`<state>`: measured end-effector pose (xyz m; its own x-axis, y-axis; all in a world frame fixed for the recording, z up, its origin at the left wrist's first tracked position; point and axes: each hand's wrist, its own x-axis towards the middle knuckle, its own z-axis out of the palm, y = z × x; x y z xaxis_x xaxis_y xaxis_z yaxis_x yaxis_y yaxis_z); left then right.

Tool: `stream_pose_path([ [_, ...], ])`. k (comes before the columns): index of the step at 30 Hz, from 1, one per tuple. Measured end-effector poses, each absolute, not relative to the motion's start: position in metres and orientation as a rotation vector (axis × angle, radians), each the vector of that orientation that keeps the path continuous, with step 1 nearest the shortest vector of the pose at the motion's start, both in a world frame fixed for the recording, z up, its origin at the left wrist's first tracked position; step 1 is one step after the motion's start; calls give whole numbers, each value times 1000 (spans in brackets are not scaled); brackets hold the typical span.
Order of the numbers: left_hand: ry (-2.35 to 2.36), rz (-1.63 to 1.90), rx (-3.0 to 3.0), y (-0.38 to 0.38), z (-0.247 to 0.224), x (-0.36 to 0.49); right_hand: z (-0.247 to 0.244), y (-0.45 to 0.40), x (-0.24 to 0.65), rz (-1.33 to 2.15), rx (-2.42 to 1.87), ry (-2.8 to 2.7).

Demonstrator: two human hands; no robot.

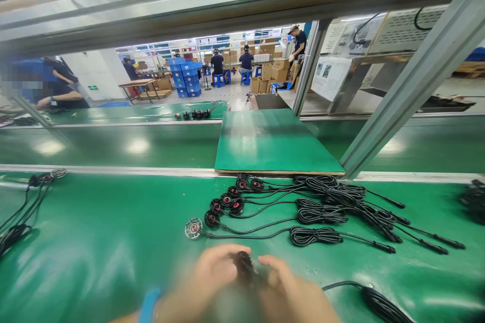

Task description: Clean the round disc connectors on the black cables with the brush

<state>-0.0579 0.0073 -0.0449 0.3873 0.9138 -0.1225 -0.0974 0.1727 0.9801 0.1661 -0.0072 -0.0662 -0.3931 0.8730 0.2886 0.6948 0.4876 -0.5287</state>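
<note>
While cables (pixel 316 235) lie beyond the held part (pixel 244 264), a green board (pixel 276 144) sits behind.

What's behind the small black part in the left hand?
Behind the black part: green tabletop, round parts with black cables, then a green board. Whatever the part and left hand cover can't be seen.

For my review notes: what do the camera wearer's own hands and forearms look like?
The left hand and right hand are both bare, without gloves. A plain bright blue band circles the left wrist. No sleeve shows on either forearm within the picture. Blur hides finer details.
</note>
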Motion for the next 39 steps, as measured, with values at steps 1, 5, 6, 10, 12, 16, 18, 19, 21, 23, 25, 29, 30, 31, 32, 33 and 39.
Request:
stream_pose_path([
  [1, 880, 875, 1140, 8, -44, -57, -65, -7, 167, 444, -1290, -2181],
  [5, 824, 873, 1085, 9, -39, -55, -64, -5, 172, 410, -1189, -2199],
  [6, 827, 874, 1081, 8, -39, -55, -64, -4, 173, 410, -1150, -2199],
  [10, 833, 885, 1059, 6, -44, -57, -58, -3, 174, 461, -1054, -2128],
  [12, 823, 881, 1055, 6, -46, -57, -55, -3, 175, 473, -1050, -2101],
  [16, 784, 885, 1057, 7, -43, -56, -52, -3, 175, 409, -1047, -2122],
  [18, 757, 875, 1053, 7, -39, -55, -51, -2, 176, 303, -1012, -2143],
  [19, 745, 870, 1053, 8, -38, -55, -50, -2, 176, 244, -1000, -2151],
  [21, 737, 868, 1051, 8, -36, -54, -48, -2, 176, 136, -1006, -2167],
  [23, 742, 864, 1048, 8, -34, -53, -46, -2, 175, 63, -1034, -2185],
  [25, 756, 850, 1046, 8, -33, -52, -45, -3, 174, 8, -1057, -2203],
  [29, 794, 832, 1072, 7, -32, -50, -48, -5, 173, -76, -1090, -2215],
  [30, 809, 833, 1087, 7, -32, -49, -48, -5, 173, -103, -1091, -2211],
  [31, 825, 836, 1102, 7, -32, -48, -48, -5, 173, -131, -1086, -2213],
  [32, 843, 839, 1118, 7, -32, -47, -48, -4, 174, -158, -1073, -2219],
  [33, 858, 840, 1136, 7, -32, -46, -47, -4, 174, -184, -1054, -2232],
  [39, 873, 824, 1328, 5, -32, -42, -40, -5, 168, -270, -998, -2275],
])
